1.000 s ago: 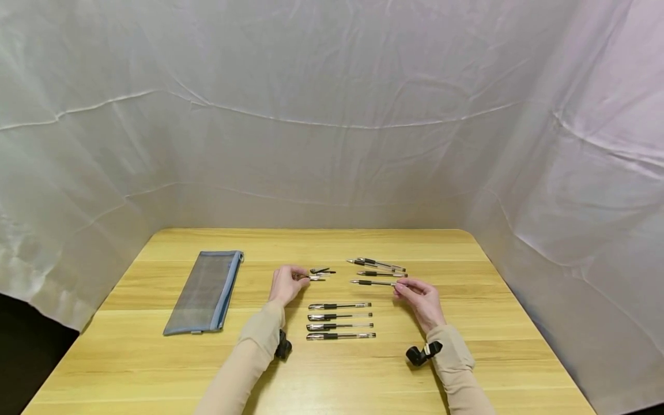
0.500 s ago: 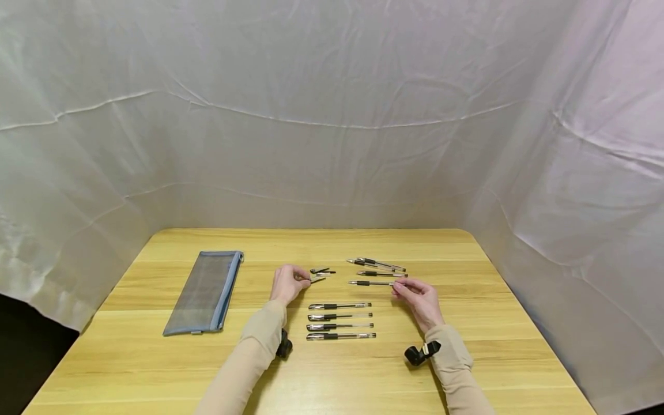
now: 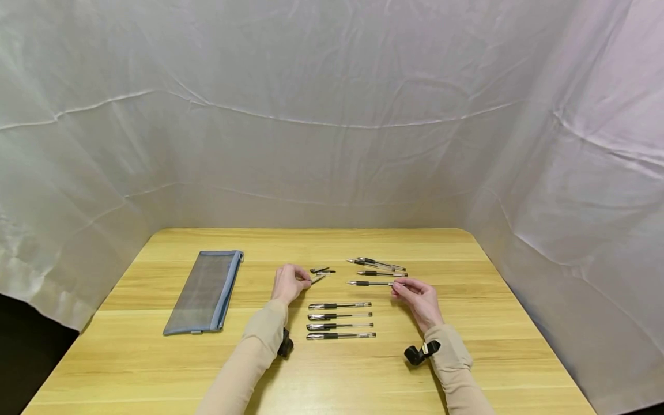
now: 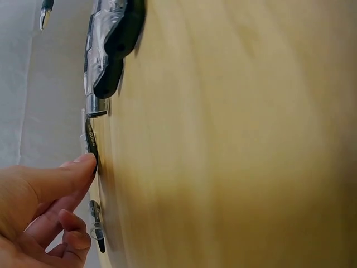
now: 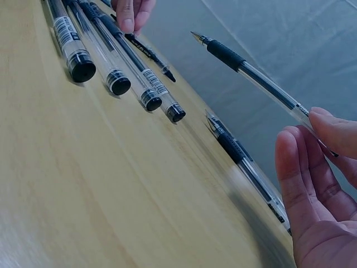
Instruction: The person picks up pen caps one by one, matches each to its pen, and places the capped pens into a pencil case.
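Observation:
My left hand (image 3: 287, 283) pinches a clear pen cap (image 3: 319, 279) with a black clip between thumb and fingertips. In the left wrist view that cap (image 4: 91, 139) shows just past the thumb, partly hidden by it. Across from it, my right hand (image 3: 419, 300) holds an uncapped black gel pen (image 5: 262, 81) near its rear end, raised above the table with the tip toward the left hand. Behind the left fingers lie a few loose caps (image 3: 323, 271). Several uncapped pens (image 3: 382, 274) lie beyond the right hand.
Several capped pens (image 3: 339, 326) lie in a row between the forearms, caps to the left. A grey mesh zip pouch (image 3: 202, 294) with blue edging lies on the wooden table (image 3: 332, 380) at left. Pale cloth (image 3: 332, 161) hangs behind and at both sides.
The cap in my left fingers has swung from lying level to slanting, its far end pointing away and right. My right hand has shifted slightly left with the pen.

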`<state>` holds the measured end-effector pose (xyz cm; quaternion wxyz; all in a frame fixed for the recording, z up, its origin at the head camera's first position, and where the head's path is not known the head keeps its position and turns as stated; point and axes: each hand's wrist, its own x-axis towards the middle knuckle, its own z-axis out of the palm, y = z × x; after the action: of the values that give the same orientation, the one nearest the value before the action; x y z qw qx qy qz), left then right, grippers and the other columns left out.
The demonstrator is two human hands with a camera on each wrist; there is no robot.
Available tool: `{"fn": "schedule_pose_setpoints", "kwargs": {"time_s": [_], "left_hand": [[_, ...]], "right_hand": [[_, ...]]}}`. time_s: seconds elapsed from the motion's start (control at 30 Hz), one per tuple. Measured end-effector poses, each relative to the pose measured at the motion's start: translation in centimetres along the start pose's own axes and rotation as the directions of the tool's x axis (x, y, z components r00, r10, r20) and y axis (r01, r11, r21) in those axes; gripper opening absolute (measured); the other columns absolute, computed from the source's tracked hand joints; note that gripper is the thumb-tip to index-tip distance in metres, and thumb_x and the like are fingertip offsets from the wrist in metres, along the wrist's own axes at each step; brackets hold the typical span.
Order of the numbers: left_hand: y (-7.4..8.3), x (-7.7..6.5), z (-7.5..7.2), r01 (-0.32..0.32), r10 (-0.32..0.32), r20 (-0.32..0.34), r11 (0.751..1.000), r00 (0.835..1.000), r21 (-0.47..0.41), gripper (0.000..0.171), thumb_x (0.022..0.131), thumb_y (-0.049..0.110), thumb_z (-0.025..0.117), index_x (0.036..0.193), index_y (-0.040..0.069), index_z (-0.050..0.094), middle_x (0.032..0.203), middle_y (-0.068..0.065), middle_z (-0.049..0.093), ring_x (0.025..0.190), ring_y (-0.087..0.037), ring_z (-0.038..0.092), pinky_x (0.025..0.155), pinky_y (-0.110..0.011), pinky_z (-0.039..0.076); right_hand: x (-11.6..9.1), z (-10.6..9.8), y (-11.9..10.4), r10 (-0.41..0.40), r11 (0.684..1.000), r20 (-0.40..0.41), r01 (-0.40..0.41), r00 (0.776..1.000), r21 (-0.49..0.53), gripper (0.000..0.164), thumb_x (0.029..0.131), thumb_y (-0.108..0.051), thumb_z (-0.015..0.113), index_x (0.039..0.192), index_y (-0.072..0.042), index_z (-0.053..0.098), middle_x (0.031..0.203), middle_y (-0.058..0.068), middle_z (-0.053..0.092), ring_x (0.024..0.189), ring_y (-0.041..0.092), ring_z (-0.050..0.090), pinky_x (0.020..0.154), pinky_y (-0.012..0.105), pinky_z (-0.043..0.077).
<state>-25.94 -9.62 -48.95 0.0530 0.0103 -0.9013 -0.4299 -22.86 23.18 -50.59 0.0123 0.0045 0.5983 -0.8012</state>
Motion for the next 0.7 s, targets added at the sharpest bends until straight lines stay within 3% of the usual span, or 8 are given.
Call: {"fn": "schedule_pose_setpoints", "kwargs": {"time_s": [0.37, 0.7], "left_hand": [[0.04, -0.3, -0.13, -0.011, 0.013, 0.043, 0.999, 0.999, -0.041, 0.015, 0.078, -0.003, 0.081, 0.091, 0.004, 0.077, 0.087, -0.01, 0.078, 0.084, -0.022, 0.071, 0.093, -0.044, 0.055], [0.21, -0.36, -0.29, -0.021, 0.021, 0.085, 1.0, 0.996, -0.002, 0.02, 0.08, -0.002, 0.078, 0.1, 0.002, 0.078, 0.093, -0.012, 0.078, 0.092, -0.026, 0.071, 0.092, -0.043, 0.056]], "right_hand": [[0.09, 0.16, -0.03, -0.007, 1.0, -0.003, 0.007, 1.0, 0.0, 0.02, 0.089, 0.007, 0.068, 0.107, 0.001, 0.074, 0.087, -0.001, 0.078, 0.079, 0.012, 0.074, 0.082, 0.03, 0.063], [0.25, 0.43, -0.05, -0.005, 1.0, 0.006, 0.005, 1.0, 0.005, 0.033, 0.089, 0.007, 0.069, 0.12, 0.017, 0.061, 0.089, 0.001, 0.077, 0.079, 0.013, 0.074, 0.081, 0.029, 0.063]]}}
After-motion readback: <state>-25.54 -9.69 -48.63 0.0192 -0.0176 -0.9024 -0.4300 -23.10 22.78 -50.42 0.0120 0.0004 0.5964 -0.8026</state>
